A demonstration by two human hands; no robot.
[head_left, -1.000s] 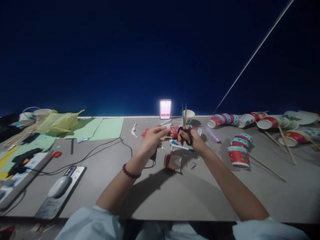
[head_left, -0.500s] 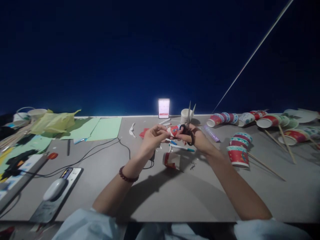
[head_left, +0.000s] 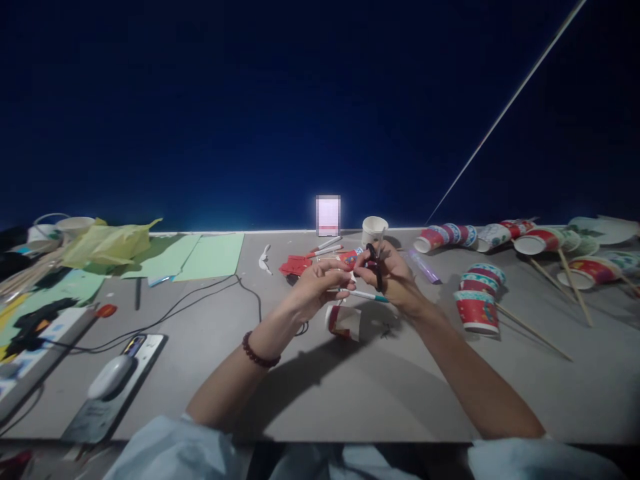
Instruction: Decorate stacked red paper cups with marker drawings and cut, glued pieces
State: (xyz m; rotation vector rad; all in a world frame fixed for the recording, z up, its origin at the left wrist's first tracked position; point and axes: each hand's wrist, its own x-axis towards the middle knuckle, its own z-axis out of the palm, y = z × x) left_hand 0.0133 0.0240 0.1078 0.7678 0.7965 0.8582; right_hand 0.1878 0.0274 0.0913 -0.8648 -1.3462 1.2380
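A small red-and-blue printed piece of paper cup (head_left: 351, 255) is between my hands above the middle of the table. My left hand (head_left: 315, 288) pinches its near edge with thumb and fingers. My right hand (head_left: 397, 279) has black-handled scissors (head_left: 379, 267) hooked in it, blades pointing away from me, and its fingertips meet close to the piece. Beneath the hands lies a cut red-and-white paper cup (head_left: 345, 323) on its side. A marker with a teal end (head_left: 373, 296) rests just behind that cup. Crumpled red paper (head_left: 295, 265) lies beyond my left hand.
A white paper cup (head_left: 374, 230) and a glowing phone (head_left: 328, 217) stand at the back. Stacked printed cups on sticks (head_left: 479, 310) lie on the right. Green paper sheets (head_left: 213, 257), a black cable, a power strip (head_left: 55, 340) and a phone with a white mouse (head_left: 111, 377) occupy the left.
The scissors have swung down in my right hand, so their blades no longer stand up high. My left hand has shifted slightly right and lower, and more red paper shows behind it.
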